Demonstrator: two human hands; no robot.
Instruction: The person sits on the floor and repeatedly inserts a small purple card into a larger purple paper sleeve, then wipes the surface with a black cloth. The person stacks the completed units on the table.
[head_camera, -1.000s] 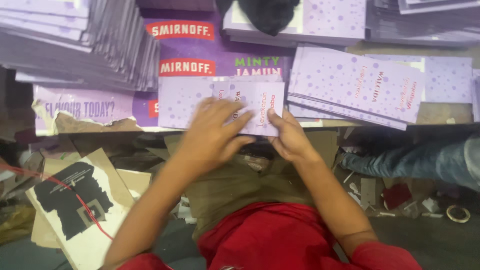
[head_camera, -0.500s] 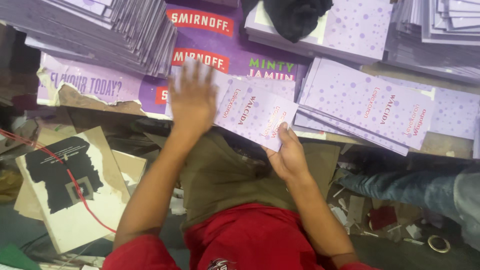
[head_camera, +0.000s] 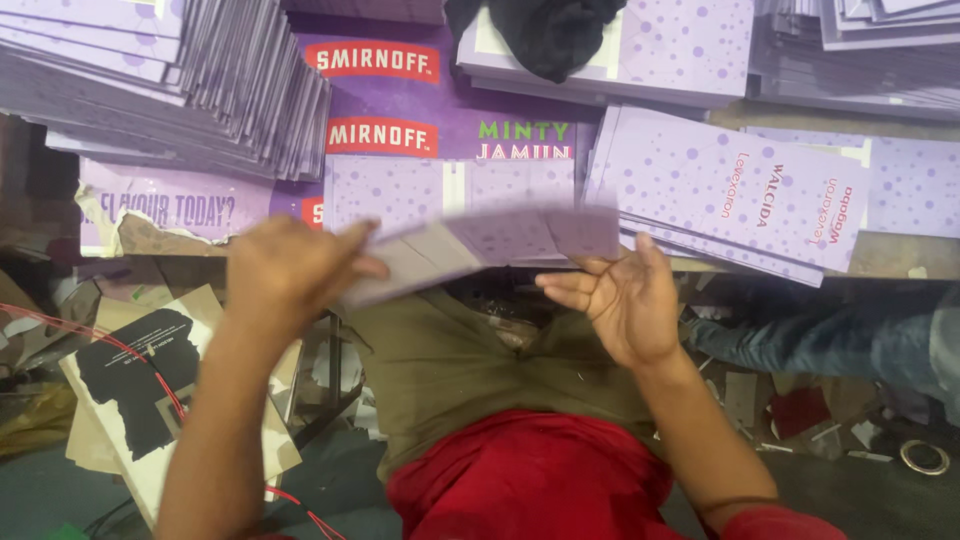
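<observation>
Two hands hold one flat lilac carton blank (head_camera: 480, 245) over the lap, just off the table edge (head_camera: 890, 258) — the left hand (head_camera: 290, 270) pinches its left end, the right hand (head_camera: 625, 300) lies open, fingers spread beneath its right end. Similar blank stacks (head_camera: 740, 190) lie beyond.

Both hands (head_camera: 450, 285) hold a blurred lilac card (head_camera: 490, 245) — seemingly flat — above stacks (head_camera: 730, 195).
</observation>
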